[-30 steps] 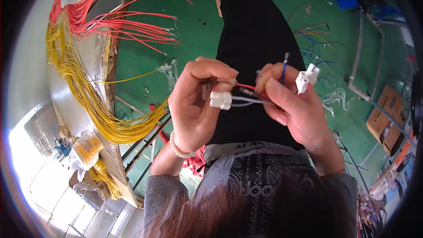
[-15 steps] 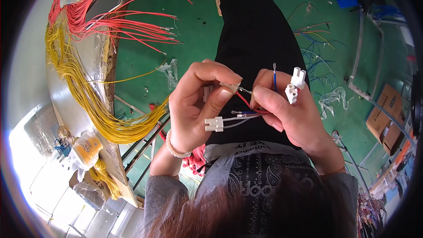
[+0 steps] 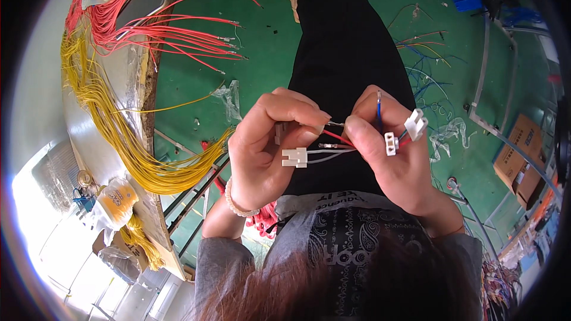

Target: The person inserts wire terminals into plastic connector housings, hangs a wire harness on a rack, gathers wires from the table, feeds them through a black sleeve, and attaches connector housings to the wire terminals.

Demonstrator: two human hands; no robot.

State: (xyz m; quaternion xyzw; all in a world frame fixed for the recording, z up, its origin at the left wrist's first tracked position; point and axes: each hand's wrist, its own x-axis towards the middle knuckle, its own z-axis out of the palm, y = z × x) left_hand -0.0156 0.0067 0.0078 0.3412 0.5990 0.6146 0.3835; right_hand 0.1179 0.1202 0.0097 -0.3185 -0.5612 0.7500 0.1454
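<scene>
1. Centre of the frame: both hands are up over the black skirt (image 3: 345, 53), working a small wire harness.
2. The left hand (image 3: 267, 142) has its fingers (image 3: 297, 110) curled in narrow, thumb and forefinger pinched on a thin wire end just left of centre.
3. Below that pinch hangs a white connector (image 3: 294, 157), with pale grey wires (image 3: 333, 154) running right from it toward the other hand.
4. The right hand (image 3: 395, 154) is closed too, its fingers holding a red wire (image 3: 340, 138) at the thumb tip, right against the left hand's pinch.
5. A blue wire (image 3: 379, 107) stands up out of the right hand's grip, pointing to the top of the frame.
6. Two more white connectors show at the right hand: one small plug (image 3: 391, 143) against the fingers, and another (image 3: 416, 124) just above and right of it.
7. A beaded bracelet (image 3: 235, 202) sits on the left wrist, lower centre-left.
8. Left side of the frame: the tabletop (image 3: 128, 77) carries a fan of red wires (image 3: 172, 30) at upper left and a thick sweep of yellow wires (image 3: 119, 137) below them, spilling over the edge.
9. The green floor (image 3: 262, 53) fills the background, with loose wire scraps (image 3: 428, 53) at upper right and a cardboard box (image 3: 523, 154) at the right edge.
</scene>
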